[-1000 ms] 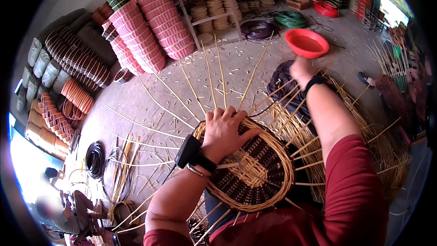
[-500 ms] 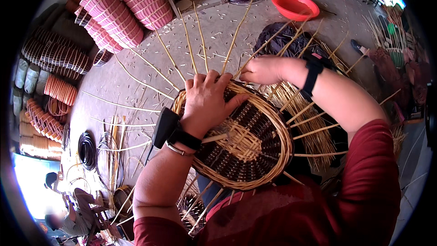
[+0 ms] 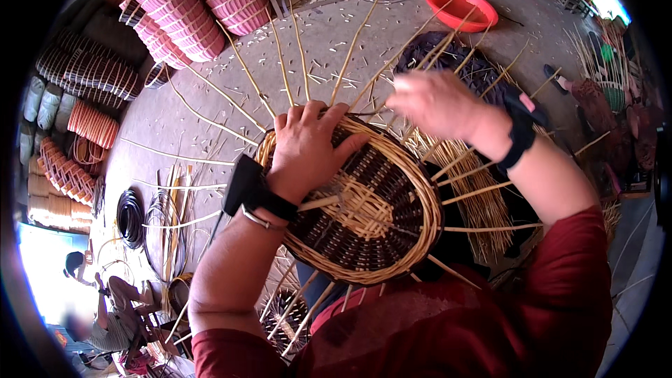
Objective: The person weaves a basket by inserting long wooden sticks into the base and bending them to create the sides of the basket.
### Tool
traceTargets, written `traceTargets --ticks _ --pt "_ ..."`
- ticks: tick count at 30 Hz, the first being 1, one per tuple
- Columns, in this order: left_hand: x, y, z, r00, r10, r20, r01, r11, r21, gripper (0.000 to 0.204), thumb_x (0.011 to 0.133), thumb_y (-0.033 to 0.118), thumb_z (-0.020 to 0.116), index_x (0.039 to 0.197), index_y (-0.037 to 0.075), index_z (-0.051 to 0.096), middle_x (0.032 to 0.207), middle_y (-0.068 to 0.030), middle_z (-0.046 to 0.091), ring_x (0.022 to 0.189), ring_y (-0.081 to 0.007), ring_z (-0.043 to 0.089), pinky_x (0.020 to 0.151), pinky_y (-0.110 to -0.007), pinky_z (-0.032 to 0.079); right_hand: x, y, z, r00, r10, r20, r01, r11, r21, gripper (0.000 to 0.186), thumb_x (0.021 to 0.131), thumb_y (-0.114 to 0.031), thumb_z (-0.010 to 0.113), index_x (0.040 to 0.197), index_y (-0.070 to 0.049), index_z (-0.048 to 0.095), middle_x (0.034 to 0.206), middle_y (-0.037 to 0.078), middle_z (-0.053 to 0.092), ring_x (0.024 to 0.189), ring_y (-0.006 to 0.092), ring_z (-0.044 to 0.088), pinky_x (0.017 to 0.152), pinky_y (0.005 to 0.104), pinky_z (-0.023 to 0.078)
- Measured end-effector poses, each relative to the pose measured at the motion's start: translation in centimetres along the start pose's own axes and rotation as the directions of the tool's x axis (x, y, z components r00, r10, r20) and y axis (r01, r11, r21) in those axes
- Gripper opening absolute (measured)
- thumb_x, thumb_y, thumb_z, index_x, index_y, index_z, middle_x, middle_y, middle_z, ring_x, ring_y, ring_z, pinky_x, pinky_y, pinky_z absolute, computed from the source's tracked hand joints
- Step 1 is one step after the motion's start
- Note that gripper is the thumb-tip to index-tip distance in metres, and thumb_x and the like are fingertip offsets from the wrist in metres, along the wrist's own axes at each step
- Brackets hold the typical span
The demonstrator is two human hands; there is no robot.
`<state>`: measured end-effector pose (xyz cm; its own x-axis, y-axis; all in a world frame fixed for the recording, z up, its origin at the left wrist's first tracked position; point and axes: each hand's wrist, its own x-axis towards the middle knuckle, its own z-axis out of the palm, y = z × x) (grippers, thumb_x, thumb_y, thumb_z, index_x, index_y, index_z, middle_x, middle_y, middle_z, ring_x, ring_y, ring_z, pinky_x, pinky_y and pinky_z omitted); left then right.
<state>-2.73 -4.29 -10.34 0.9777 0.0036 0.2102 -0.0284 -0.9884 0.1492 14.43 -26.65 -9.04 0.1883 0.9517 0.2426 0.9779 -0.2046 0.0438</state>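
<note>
An oval wicker basket (image 3: pixel 420 238), dark brown and tan with a thick braided rim, rests on my lap, tilted toward me. Long pale stakes (image 3: pixel 350 49) fan outward all around it. My left hand (image 3: pixel 308 143) grips the far left of its rim, fingers over the edge and thumb on the inner wall. Just beyond the far rim, my right hand (image 3: pixel 437 105) is raised among the stakes, smeared by motion, with its fingers pinched. A thin dark strand (image 3: pixel 369 113) runs from the rim to those fingertips.
Beyond my right hand lie a straw-coloured bundle of sticks (image 3: pixel 483 203), a dark plastic bag (image 3: pixel 423 49) and a red basin (image 3: pixel 472 10). Pink basket stacks (image 3: pixel 175 10) stand far left. Coiled black strips (image 3: pixel 130 218) lie on the left floor. Another person (image 3: pixel 112 322) sits lower left.
My right hand has lifted away from the far rim, toward the right, drawing the dark strand outward. The basket and my left hand have shifted slightly left in view.
</note>
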Motion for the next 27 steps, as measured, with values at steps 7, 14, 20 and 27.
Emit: traceTargets --ticks 7,14,20,27 --pt "1.9 0.8 -1.6 0.987 0.149 -0.059 -0.139 0.979 0.148 0.084 0.097 0.059 0.073 0.164 0.017 0.045 0.17 -0.0248 0.033 0.16 -0.051 0.024 0.129 -0.062 0.02 -3.4 -5.2 -2.0 0.975 0.119 0.187 -0.127 0.991 0.034 0.046 0.095 -0.022 0.063 0.138 -0.007 0.064 0.099 0.009 0.075 0.087 0.0302 0.078 0.07 0.0462 0.061" --pt "0.0 4.1 0.6 0.971 0.23 0.064 -0.221 0.967 -0.126 0.071 0.104 0.052 0.064 0.154 0.004 0.052 0.156 -0.0205 0.053 0.158 -0.043 0.035 0.13 -0.063 0.021 -3.1 -1.3 -2.3 0.989 0.06 0.137 -0.07 0.995 0.069 0.022 0.103 -0.029 0.058 0.114 -0.022 0.076 0.103 0.009 0.075 0.097 0.0298 0.075 0.097 0.048 0.054" --pt "-0.2 5.5 2.3 0.981 0.159 -0.108 -0.167 0.983 -0.074 0.076 0.094 0.057 0.07 0.142 -0.001 0.059 0.138 -0.0227 0.061 0.144 -0.0461 0.047 0.125 -0.063 0.028 -1.4 5.3 -0.1 0.907 0.42 0.037 -0.421 0.907 0.027 0.035 0.089 -0.052 0.08 0.1 -0.018 0.081 0.117 0.004 0.066 0.125 0.027 0.056 0.113 0.0505 0.035" --pt "-0.3 5.8 2.6 0.962 0.204 -0.182 -0.205 0.979 0.015 0.062 0.092 0.057 0.072 0.122 0.004 0.069 0.127 -0.0194 0.062 0.131 -0.0415 0.052 0.113 -0.056 0.039 -1.9 0.5 0.4 0.981 0.069 -0.181 -0.054 0.995 0.088 0.017 0.093 -0.025 0.067 0.086 -0.009 0.066 0.086 0.01 0.072 0.091 0.0312 0.072 0.085 0.047 0.057"
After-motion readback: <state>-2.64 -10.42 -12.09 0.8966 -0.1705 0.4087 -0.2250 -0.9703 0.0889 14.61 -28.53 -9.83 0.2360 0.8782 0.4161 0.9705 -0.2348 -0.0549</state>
